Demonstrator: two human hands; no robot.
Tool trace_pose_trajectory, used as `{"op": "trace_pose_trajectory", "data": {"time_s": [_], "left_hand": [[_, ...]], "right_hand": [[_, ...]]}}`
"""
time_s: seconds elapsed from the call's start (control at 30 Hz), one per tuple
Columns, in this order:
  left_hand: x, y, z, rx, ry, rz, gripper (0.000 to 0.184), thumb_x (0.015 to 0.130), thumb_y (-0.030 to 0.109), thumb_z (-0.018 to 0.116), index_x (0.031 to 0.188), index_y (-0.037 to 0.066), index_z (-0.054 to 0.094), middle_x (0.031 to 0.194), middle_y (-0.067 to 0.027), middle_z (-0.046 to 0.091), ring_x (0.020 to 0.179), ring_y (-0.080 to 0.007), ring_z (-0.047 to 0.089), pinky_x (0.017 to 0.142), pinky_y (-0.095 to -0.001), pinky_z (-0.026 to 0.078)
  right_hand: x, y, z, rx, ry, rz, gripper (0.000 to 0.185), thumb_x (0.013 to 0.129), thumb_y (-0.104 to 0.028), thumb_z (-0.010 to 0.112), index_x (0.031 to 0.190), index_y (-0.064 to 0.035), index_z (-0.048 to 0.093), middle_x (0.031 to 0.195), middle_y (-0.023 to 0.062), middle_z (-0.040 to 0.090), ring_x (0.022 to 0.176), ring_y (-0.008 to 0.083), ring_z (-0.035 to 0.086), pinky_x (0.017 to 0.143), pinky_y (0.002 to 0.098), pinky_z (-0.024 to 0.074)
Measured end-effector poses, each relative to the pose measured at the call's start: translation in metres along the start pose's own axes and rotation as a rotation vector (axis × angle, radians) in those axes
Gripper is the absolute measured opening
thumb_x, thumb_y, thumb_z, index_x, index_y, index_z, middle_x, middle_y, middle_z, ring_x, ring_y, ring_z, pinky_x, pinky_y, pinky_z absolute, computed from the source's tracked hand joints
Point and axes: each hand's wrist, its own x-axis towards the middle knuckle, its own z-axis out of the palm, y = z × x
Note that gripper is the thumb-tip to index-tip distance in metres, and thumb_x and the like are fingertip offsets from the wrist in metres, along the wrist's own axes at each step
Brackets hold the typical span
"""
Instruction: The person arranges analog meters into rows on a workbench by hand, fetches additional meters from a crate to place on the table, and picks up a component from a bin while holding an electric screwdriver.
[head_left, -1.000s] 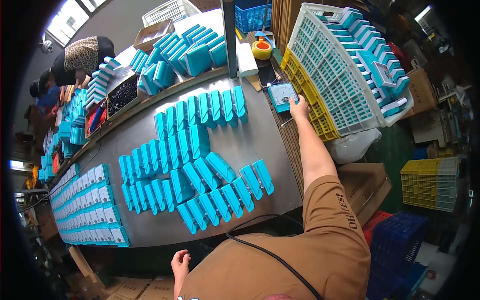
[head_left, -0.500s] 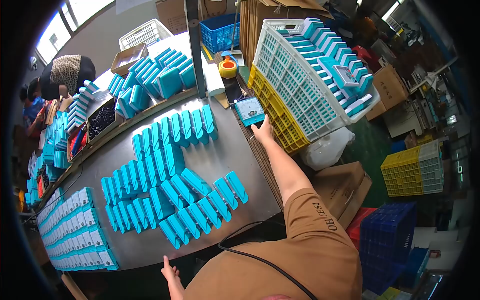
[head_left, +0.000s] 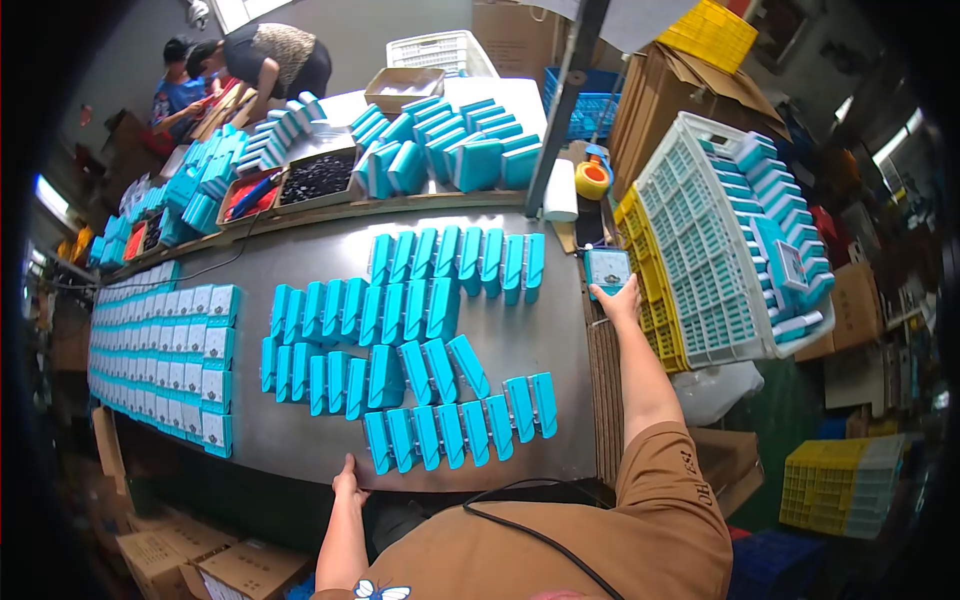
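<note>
At the table's right edge, my right hand (head_left: 619, 299) grips the near side of a square teal box (head_left: 607, 267) with a whitish printed face. Its thumb is at the left corner and its fingers are at the right. My left hand (head_left: 349, 481) rests at the front edge of the metal table (head_left: 300, 462), one finger stretched up along it, holding nothing visible. Between the hands, several rows of teal cases (head_left: 415, 310) stand on edge. More teal boxes with white faces (head_left: 170, 350) lie in tight rows at the left.
A white crate (head_left: 690, 230) of teal-and-white boxes sits on a yellow crate (head_left: 650, 290) at the right. Behind are stacked teal boxes (head_left: 470, 165), a tray of small black parts (head_left: 318, 178) and orange tape (head_left: 592, 180). Two people work at the far left. A black cable (head_left: 540, 530) crosses my front.
The view has turned, shifting the table rightward. My left hand has come up from below onto the table's front edge. My right hand stays at the same teal box.
</note>
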Motion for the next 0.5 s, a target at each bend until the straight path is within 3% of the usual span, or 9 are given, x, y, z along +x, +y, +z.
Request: {"op": "trace_pose_trajectory", "data": {"time_s": [0.1,0.17,0.23,0.3,0.33,0.4,0.43,0.47,0.5], "left_hand": [[0.007,-0.001,-0.003,-0.048,-0.015,0.006,0.053,0.093,0.031,0.068,0.132,0.002,0.047,0.123,-0.0130,0.061,0.108,-0.0345,0.062,0.086,-0.0599,0.050],[0.019,-0.005,-0.005,-0.091,-0.031,0.011,0.057,0.093,0.027,0.068,0.134,-0.002,0.042,0.128,-0.0173,0.057,0.108,-0.0366,0.062,0.084,-0.0663,0.050],[0.016,-0.007,0.002,-0.078,-0.021,0.071,0.060,0.091,0.023,0.071,0.132,-0.007,0.041,0.126,-0.0184,0.057,0.104,-0.0323,0.064,0.080,-0.0565,0.056],[0.059,-0.026,-0.004,0.031,0.027,0.134,0.096,0.082,0.034,0.078,0.144,-0.012,0.021,0.136,-0.0230,0.049,0.116,-0.0348,0.057,0.094,-0.0496,0.051],[0.074,-0.035,-0.002,0.179,0.178,0.188,0.099,0.080,0.041,0.078,0.141,-0.016,0.024,0.137,-0.0261,0.046,0.119,-0.0357,0.054,0.099,-0.0474,0.046],[0.104,-0.052,0.005,0.488,0.511,0.221,0.109,0.076,0.056,0.076,0.136,-0.022,0.030,0.141,-0.0323,0.040,0.126,-0.0375,0.048,0.110,-0.0430,0.037],[0.059,-0.036,0.023,0.494,0.577,0.241,0.123,0.073,0.060,0.076,0.140,-0.024,0.015,0.148,-0.0369,0.025,0.132,-0.0401,0.040,0.116,-0.0425,0.027],[0.046,-0.032,0.027,0.466,0.587,0.247,0.127,0.070,0.059,0.080,0.140,-0.022,0.011,0.148,-0.0353,0.025,0.132,-0.0392,0.041,0.113,-0.0419,0.032],[0.009,-0.015,0.030,0.420,0.504,0.193,0.120,0.068,0.056,0.083,0.137,-0.021,0.020,0.143,-0.0333,0.033,0.130,-0.0378,0.044,0.109,-0.0404,0.038]], "right_hand": [[-0.003,-0.024,-0.015,-0.088,-0.081,0.088,0.117,0.059,-0.061,0.083,0.145,-0.0023,0.031,0.142,0.0204,0.046,0.133,0.0366,0.043,0.104,0.0515,0.0413],[0.014,0.006,0.022,-0.157,0.086,-0.013,0.117,0.058,-0.064,0.082,0.145,-0.0029,0.033,0.145,0.0223,0.043,0.131,0.0392,0.046,0.106,0.0499,0.0404],[0.009,-0.003,0.001,-0.119,-0.031,0.096,0.124,0.053,-0.068,0.083,0.146,-0.0026,0.034,0.151,0.0220,0.037,0.138,0.0381,0.038,0.112,0.0505,0.0324],[0.040,0.030,0.034,-0.168,0.022,0.044,0.135,0.052,-0.074,0.079,0.149,0.0029,0.025,0.150,0.0248,0.035,0.137,0.0388,0.037,0.114,0.0495,0.0299],[0.057,0.044,0.042,-0.133,-0.014,0.009,0.141,0.051,-0.076,0.078,0.150,0.0048,0.020,0.150,0.0256,0.036,0.136,0.0406,0.039,0.113,0.0502,0.0323],[0.064,0.037,0.033,-0.167,-0.059,-0.015,0.132,0.048,-0.081,0.076,0.140,0.0067,0.038,0.133,0.0282,0.052,0.119,0.0434,0.054,0.100,0.0519,0.0450],[0.068,0.034,0.037,-0.193,-0.010,-0.070,0.123,0.048,-0.082,0.076,0.129,0.0067,0.048,0.122,0.0281,0.059,0.111,0.0435,0.059,0.093,0.0522,0.0492],[0.080,0.038,0.040,-0.216,-0.083,-0.096,0.123,0.047,-0.083,0.075,0.126,0.0071,0.050,0.120,0.0275,0.060,0.109,0.0441,0.060,0.093,0.0527,0.0492],[0.068,0.025,0.038,-0.249,0.024,-0.096,0.104,0.053,-0.072,0.081,0.118,0.0058,0.058,0.111,0.0242,0.065,0.100,0.0372,0.065,0.087,0.0486,0.0525]]}}
